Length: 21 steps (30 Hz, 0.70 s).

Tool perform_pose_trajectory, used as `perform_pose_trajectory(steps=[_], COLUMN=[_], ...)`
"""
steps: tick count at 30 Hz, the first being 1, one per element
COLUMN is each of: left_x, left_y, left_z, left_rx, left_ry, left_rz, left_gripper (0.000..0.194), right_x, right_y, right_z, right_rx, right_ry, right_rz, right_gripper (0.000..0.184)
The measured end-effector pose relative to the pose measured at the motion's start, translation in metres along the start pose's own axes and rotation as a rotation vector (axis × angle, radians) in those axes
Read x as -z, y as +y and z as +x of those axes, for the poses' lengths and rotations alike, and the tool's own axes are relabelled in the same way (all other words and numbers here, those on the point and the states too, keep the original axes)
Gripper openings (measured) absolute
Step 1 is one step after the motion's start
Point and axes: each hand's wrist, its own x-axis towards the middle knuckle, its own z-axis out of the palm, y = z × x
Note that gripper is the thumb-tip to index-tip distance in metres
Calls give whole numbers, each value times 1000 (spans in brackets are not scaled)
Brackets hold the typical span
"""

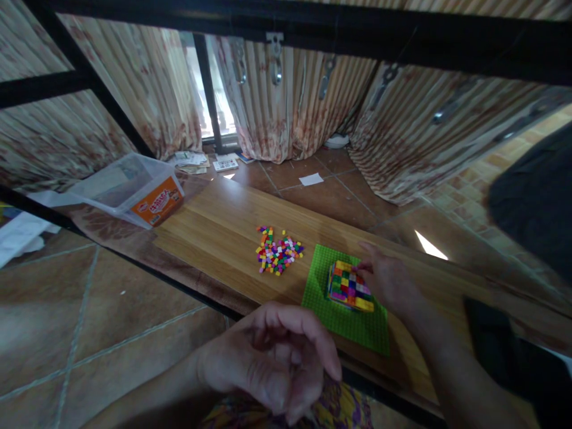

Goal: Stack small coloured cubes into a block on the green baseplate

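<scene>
A bright green studded baseplate (317, 319) lies on the wooden board. On it stands a block of small multicoloured building bricks (346, 286), with yellow and orange ones along its edges. My right hand (388, 277) reaches over the far right side of this block, fingertips pinched at a small purplish brick (356, 269) at its top edge; the fingers partly cover it. Nearer to me, my left hand (277, 357) hovers in front of the board, fingers loosely curled and apart, nothing visible in it. A heap of loose bricks (277, 253) lies left of the baseplate.
A clear plastic box (129, 185) with an orange label stands at the board's left end. A dark flat object (489, 328) lies at the right. Black metal bars (286, 21) cross above, before striped curtains (268, 101). Papers (311, 179) lie on the tiled floor beyond.
</scene>
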Motion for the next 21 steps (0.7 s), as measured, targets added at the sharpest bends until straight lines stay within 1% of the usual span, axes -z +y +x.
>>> perform_pose_trajectory(steps=[3, 7, 9, 11, 14, 18, 21], left_x=[7, 16, 20, 24, 29, 34, 37], left_y=[0, -3, -4, -5, -7, -9, -10], left_z=[0, 1, 2, 3, 5, 5, 6], left_rx=[-14, -53, -76, -97, -111, -121, -124], left_ry=[3, 28, 60, 87, 124, 170, 181], left_rz=[19, 48, 54, 55, 64, 90, 97], left_gripper=[39, 37, 36, 35, 33, 32, 33], right_x=[4, 4, 0, -5, -10, -11, -10], right_y=[2, 14, 22, 27, 29, 25, 22], right_z=[-3, -9, -10, -11, -12, -14, -15], right_rx=[-27, -54, -79, -107, -129, -151, -189], right_ry=[16, 124, 145, 134, 114, 67, 18], right_rz=[43, 80, 150, 214, 231, 258, 316], right_gripper=[53, 46, 45, 39, 34, 34, 35])
